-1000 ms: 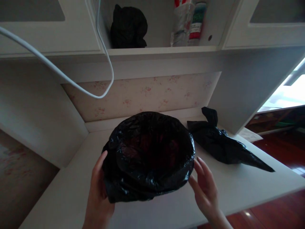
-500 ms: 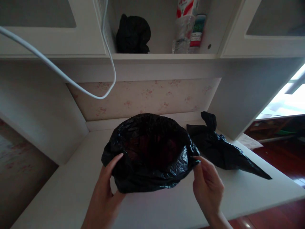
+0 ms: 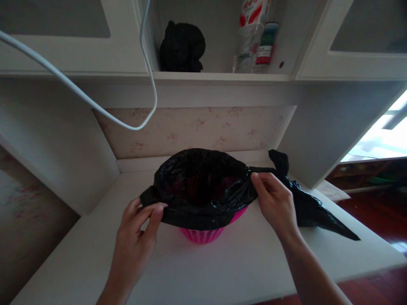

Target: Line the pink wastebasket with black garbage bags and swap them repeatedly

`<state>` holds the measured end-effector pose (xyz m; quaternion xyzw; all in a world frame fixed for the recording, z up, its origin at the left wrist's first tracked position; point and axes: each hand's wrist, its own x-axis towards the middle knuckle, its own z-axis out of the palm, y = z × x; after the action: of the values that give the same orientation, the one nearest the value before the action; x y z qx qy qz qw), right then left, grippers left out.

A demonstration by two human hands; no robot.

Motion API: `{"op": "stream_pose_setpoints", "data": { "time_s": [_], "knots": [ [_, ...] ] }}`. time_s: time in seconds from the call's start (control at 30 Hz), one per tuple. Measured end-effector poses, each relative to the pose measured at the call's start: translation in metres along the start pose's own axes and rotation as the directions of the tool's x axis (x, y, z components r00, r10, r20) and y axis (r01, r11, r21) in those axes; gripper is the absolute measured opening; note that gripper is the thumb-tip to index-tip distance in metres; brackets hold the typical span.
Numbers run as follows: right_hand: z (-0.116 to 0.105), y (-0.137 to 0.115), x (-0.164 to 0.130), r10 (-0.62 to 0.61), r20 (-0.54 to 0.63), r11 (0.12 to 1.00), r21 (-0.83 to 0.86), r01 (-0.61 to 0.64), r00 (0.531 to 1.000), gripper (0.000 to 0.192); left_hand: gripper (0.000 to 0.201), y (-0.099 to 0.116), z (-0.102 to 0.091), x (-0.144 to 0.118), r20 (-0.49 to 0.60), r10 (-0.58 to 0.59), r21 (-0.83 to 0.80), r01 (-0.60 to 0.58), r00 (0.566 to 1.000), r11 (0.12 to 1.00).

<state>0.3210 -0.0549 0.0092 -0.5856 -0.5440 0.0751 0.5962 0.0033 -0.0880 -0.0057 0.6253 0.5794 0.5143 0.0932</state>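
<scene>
A black trash bag (image 3: 203, 216) lines a pink slatted basket (image 3: 202, 235) on the white tabletop, its edge folded over the rim. The bag's mouth is wide, and pink shows faintly through its dark inside. At the left side of the rim, my left hand (image 3: 136, 237) pinches the bag's edge between thumb and fingers. My right hand (image 3: 276, 203) grips the bag's edge at the right side of the rim. Most of the basket is hidden under the plastic.
Another black plastic bag (image 3: 311, 209) lies crumpled to the right on the white table (image 3: 190, 275). Above, a shelf holds a black bundle (image 3: 182, 47), a clear plastic bottle (image 3: 249, 40) and a can (image 3: 266, 44). A white cable (image 3: 79, 91) hangs at the upper left.
The basket's pink lower part has come into view below the bag. My right hand has moved up along the rim; my left hand has shifted slightly outward and its fingers have closed on the edge.
</scene>
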Motion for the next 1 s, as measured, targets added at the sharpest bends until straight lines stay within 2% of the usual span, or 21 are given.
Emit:
{"op": "stream_pose_setpoints", "data": {
  "time_s": [0.1, 0.2, 0.27, 0.37, 0.47, 0.53, 0.6, 0.67, 0.73, 0.8, 0.9, 1.0],
  "knots": [
    [0.001, 0.002, 0.011, -0.039, -0.047, 0.999, -0.020, 0.038, 0.998, 0.040, 0.036, -0.002, 0.005, 0.003, -0.022, 0.092, 0.006, -0.092, 0.996, 0.996],
    [0.006, 0.007, 0.018, 0.063, -0.056, 0.998, -0.015, -0.064, 0.996, 0.042, 0.033, -0.002, 0.009, 0.008, -0.058, 0.172, 0.046, -0.169, 0.983, 0.985],
    [0.010, 0.011, 0.024, 0.146, -0.067, 0.986, 0.086, -0.140, 0.987, 0.043, 0.035, 0.000, 0.010, 0.013, -0.079, 0.169, 0.070, -0.163, 0.983, 0.984],
    [0.016, 0.019, 0.028, 0.221, -0.067, 0.933, 0.305, -0.191, 0.973, 0.045, 0.038, 0.002, 0.008, 0.021, -0.058, 0.077, 0.006, -0.077, 0.995, 0.997],
    [0.020, 0.029, 0.018, 0.232, -0.069, 0.853, 0.493, -0.168, 0.970, 0.049, 0.041, -0.004, 0.003, 0.030, 0.072, -0.061, -0.195, 0.074, 0.996, 0.978],
    [0.021, 0.038, 0.001, 0.260, -0.034, 0.741, 0.648, -0.177, 0.965, 0.055, 0.060, -0.012, 0.001, 0.037, 0.170, -0.142, -0.325, 0.191, 0.975, 0.926],
    [0.025, 0.050, -0.022, 0.297, 0.032, 0.658, 0.718, -0.228, 0.954, 0.056, 0.076, -0.021, 0.001, 0.044, 0.208, -0.195, -0.393, 0.264, 0.958, 0.881],
    [0.032, 0.067, -0.047, 0.330, 0.110, 0.683, 0.658, -0.317, 0.938, 0.054, 0.067, -0.030, 0.004, 0.053, 0.170, -0.219, -0.390, 0.269, 0.961, 0.880],
    [0.043, 0.087, -0.068, 0.354, 0.206, 0.748, 0.523, -0.408, 0.912, 0.054, 0.045, -0.035, 0.009, 0.066, 0.082, -0.207, -0.367, 0.222, 0.975, 0.903],
    [0.057, 0.105, -0.083, 0.385, 0.282, 0.787, 0.397, -0.472, 0.879, 0.058, 0.030, -0.037, 0.017, 0.081, -0.015, -0.186, -0.411, 0.163, 0.982, 0.897],
    [0.076, 0.126, -0.097, 0.422, 0.332, 0.804, 0.293, -0.517, 0.844, 0.061, 0.027, -0.036, 0.031, 0.106, -0.081, -0.191, -0.574, 0.111, 0.978, 0.811],
    [0.086, 0.136, -0.104, 0.432, 0.361, 0.831, 0.195, -0.520, 0.826, 0.051, 0.035, -0.030, 0.042, 0.131, -0.014, -0.192, -0.680, 0.132, 0.981, 0.722]
  ]
}}
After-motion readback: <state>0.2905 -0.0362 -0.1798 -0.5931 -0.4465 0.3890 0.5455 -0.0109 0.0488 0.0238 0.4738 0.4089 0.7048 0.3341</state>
